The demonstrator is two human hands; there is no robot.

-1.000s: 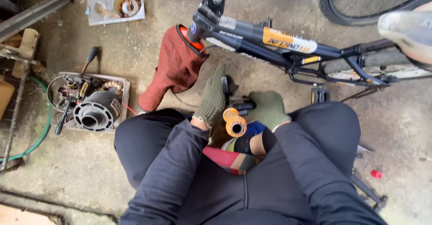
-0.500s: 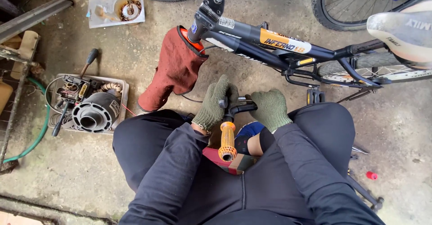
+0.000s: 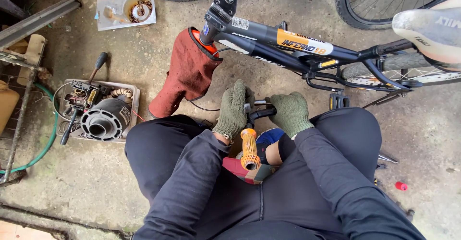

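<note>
Squatting this tight over the job is the first worry honestly: the orange handlebar grip (image 3: 249, 148) sticks back between the knees, right above some red and blue thing on the floor that I can't make out, so there's barely any slack there if the bar kicks. Left hand (image 3: 232, 110) in its green knit glove sits on the black handlebar (image 3: 261, 113) just ahead of the grip, fingers (image 3: 235, 93) pointing forward and laid flat more than curled; whether they're fully clamped round it I can't tell. Right hand (image 3: 291, 112), same glove, is wrapped round the bar's other stretch, fingers closed on it. My guess is that knit gloves on smooth metal can slip, and a sudden give would drive knuckles into the concrete floor (image 3: 144, 43) or the bike frame (image 3: 288, 45) lying just beyond. The frame's pedal (image 3: 339, 99) is near the right knee, an easy shin-catcher. A thin cable (image 3: 204, 108) trails from under the rust-red cloth (image 3: 187, 74) draped at the frame's front end and could snag. Left side is crowded: a tray (image 3: 134, 96) with a black motor part (image 3: 103, 120), wires and a screwdriver, green hose (image 3: 48, 134) behind it. A small red cap (image 3: 401, 186) lies loose by the right leg, rollable underfoot. Farther off, wheels (image 3: 370, 4) and a white saddle (image 3: 427, 28) hem in the far edge; the open room is mostly the bare patch far left.
</note>
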